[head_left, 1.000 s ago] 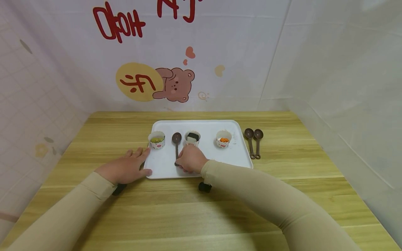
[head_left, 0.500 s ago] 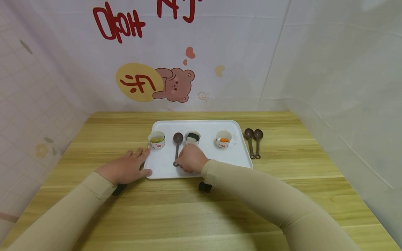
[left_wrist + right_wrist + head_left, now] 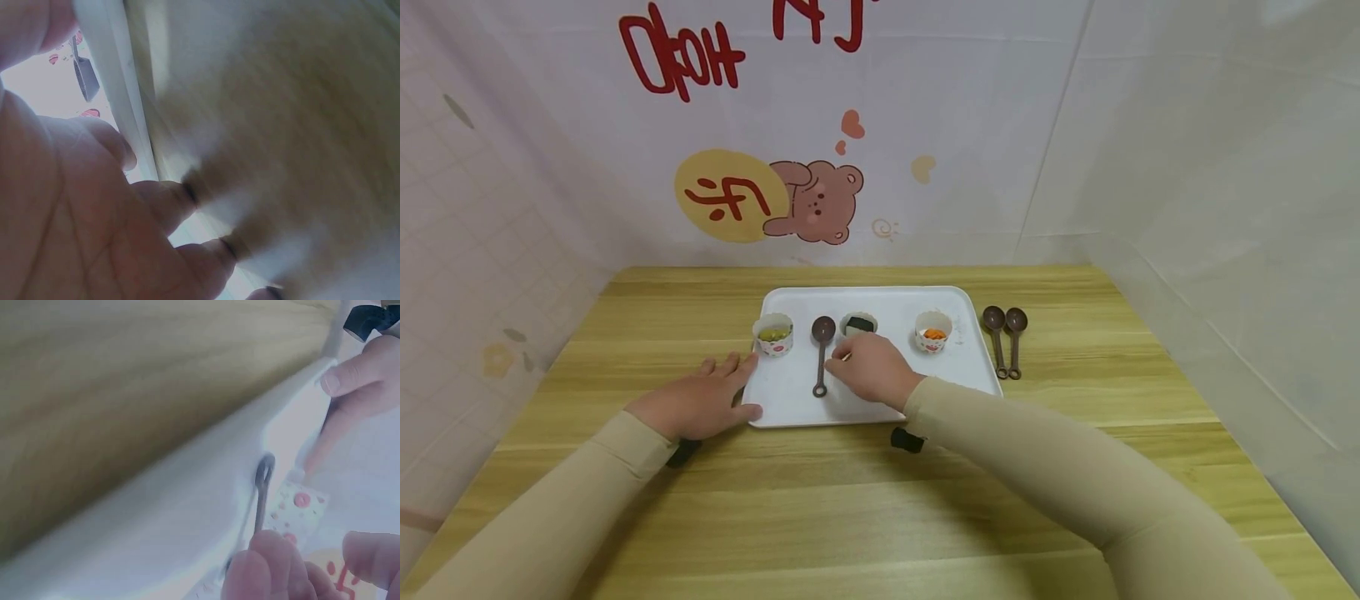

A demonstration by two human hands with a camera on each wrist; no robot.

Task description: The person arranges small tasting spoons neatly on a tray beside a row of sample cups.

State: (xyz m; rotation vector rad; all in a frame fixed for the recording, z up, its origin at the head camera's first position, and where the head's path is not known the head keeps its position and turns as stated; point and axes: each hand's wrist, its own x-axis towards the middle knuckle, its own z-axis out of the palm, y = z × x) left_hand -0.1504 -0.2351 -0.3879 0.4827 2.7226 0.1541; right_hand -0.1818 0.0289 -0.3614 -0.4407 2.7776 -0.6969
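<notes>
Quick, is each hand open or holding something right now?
Left hand: open, at the edge of the tray.
Right hand: open, holding nothing, near the spoon.

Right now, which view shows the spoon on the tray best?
Head: the brown spoon shows from bowl to handle ring, unobstructed. Right wrist: the ringed handle end, the right hand hiding much of the rest. Left wrist: a dark scoop shape, probably its bowl.
</notes>
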